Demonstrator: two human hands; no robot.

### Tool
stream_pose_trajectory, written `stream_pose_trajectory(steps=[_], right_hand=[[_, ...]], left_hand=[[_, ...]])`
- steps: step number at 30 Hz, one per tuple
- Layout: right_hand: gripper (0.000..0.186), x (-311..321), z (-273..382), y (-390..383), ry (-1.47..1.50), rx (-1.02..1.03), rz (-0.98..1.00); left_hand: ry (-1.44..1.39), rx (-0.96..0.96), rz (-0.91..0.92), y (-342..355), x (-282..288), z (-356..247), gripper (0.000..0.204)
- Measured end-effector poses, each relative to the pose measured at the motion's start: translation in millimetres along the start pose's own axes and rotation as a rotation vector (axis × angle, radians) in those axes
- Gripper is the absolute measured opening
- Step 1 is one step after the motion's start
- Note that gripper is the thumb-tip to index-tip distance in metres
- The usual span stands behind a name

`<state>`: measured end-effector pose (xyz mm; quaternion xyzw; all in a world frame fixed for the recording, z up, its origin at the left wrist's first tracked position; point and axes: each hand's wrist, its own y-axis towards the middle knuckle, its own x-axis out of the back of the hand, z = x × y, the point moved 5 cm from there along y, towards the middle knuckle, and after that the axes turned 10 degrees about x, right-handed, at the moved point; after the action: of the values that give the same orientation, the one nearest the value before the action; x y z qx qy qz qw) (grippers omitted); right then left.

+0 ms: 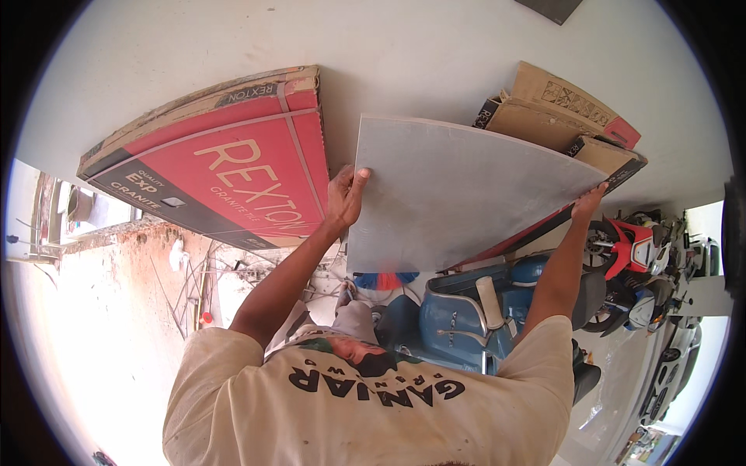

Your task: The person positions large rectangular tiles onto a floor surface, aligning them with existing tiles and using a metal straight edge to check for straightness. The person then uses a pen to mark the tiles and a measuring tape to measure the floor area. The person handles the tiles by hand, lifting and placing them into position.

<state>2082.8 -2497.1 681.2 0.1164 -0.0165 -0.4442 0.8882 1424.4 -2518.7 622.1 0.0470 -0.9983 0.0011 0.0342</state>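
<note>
A large grey floor tile [466,190] stands upright in front of me, its broad smooth face toward me. My left hand [347,194] closes on its left edge, with the thumb on the near face and the fingers mostly out of sight behind. At the tile's right edge, my right hand [589,202] grips near the upper corner. Just left of the tile, a red and black tile carton [233,167] bound with straps leans on the wall. Behind the tile on the right are opened brown cartons [536,124], partly covered by it.
A pale wall [412,54] rises behind the tile and cartons. Close below the tile stands a blue motor scooter [458,318]. A red motorcycle [633,245] and other vehicles are to the right. Thin rods [194,287] and clutter lie at the left.
</note>
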Motion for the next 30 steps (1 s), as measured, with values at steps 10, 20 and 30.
stream_pose_trajectory(steps=[10,20,30], right_hand=[[0.074,13,26,-32,-0.022,0.146,-0.042],[0.076,-25,97,-107,-0.153,0.096,-0.253],[0.069,-64,137,-199,-0.123,0.111,-0.214]], left_hand=[[-0.111,-0.015,-0.012,-35,4,3,0.05],[-0.258,0.005,-0.095,-65,35,-6,0.053],[-0.341,-0.038,-0.239,-102,95,-10,0.053]])
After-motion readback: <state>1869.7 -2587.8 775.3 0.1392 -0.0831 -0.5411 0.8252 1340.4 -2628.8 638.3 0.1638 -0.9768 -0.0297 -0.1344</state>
